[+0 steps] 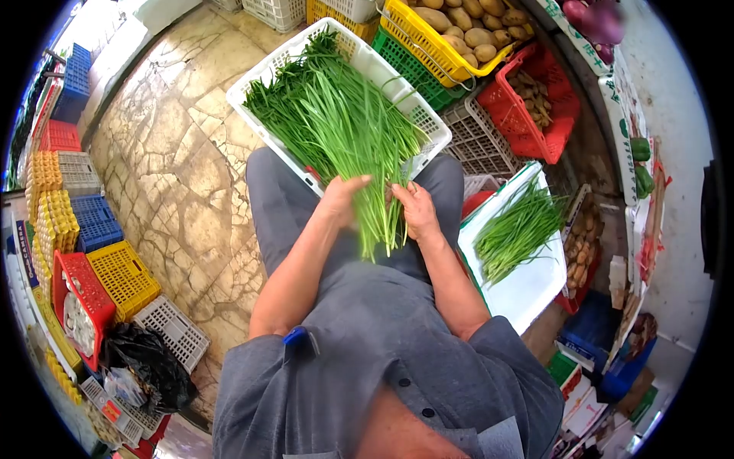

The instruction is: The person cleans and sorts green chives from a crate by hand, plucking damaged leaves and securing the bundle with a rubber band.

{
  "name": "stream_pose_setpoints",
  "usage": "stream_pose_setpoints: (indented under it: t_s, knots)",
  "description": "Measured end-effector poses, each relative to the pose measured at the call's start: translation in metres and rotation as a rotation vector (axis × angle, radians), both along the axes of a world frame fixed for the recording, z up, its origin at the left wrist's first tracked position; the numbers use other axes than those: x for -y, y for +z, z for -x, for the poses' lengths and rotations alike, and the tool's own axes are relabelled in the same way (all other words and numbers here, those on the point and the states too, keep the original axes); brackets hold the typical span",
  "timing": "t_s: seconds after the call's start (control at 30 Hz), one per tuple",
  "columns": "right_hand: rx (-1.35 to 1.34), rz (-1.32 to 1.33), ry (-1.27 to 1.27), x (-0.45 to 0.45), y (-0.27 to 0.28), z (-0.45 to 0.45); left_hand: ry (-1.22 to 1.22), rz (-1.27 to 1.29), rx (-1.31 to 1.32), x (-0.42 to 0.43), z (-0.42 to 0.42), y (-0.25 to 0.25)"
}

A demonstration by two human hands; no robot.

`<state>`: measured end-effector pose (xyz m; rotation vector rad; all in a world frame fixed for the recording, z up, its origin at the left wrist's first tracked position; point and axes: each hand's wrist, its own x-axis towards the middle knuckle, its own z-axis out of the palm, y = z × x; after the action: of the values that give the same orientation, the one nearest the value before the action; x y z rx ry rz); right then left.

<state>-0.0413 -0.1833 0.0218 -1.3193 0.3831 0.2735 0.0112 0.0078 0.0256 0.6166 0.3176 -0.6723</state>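
We note the green stalks (375, 218) lying between both hands, over the lap at the near edge of the white crate (440, 135), long axis running toward our body, cut ends nearest us. Right grip (411, 200) pinches stems at their right side; left grip (348, 197) is blurred, closure uncertain. Right hand is nearer the smaller pile (516, 233) on the white tray (527, 300). Green lettering on the foam box (605, 96): illegible to us.
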Motion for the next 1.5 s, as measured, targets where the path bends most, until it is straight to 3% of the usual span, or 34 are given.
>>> stream_pose_setpoints:
  t_s: [0.2,0.57,0.67,0.77,0.87,0.97,1.1,1.23,1.37,1.5]
  knots:
    - [-0.028,-0.068,-0.105,-0.008,0.012,-0.001,-0.015,-0.005,-0.041,-0.002,0.000,0.000]
    - [-0.210,-0.143,-0.060,0.013,0.021,-0.010,0.003,0.034,-0.064,-0.004,-0.003,0.012]
    - [-0.121,0.284,0.093,0.027,-0.002,-0.012,0.056,-0.027,-0.036,-0.002,-0.004,-0.026]
    - [0.088,0.883,0.011,0.019,0.008,-0.009,0.045,-0.066,-0.056,-0.001,-0.004,-0.024]
    - [0.152,1.036,-0.016,-0.002,0.056,-0.008,0.055,-0.070,-0.081,0.000,-0.004,-0.019]
    - [0.070,0.972,0.227,-0.023,0.069,-0.002,0.035,-0.068,-0.057,-0.001,-0.004,-0.032]
    - [0.027,0.887,0.198,-0.017,0.048,-0.002,0.059,-0.049,-0.075,-0.001,-0.004,-0.026]
    - [0.074,0.985,0.224,-0.013,0.053,-0.003,0.046,-0.005,-0.078,-0.002,-0.004,-0.030]
    - [0.206,0.974,0.227,-0.019,0.078,-0.019,0.033,-0.047,-0.093,-0.002,-0.003,-0.031]
    - [0.442,0.934,0.271,-0.023,0.059,-0.056,0.046,0.002,-0.049,-0.001,-0.003,-0.028]
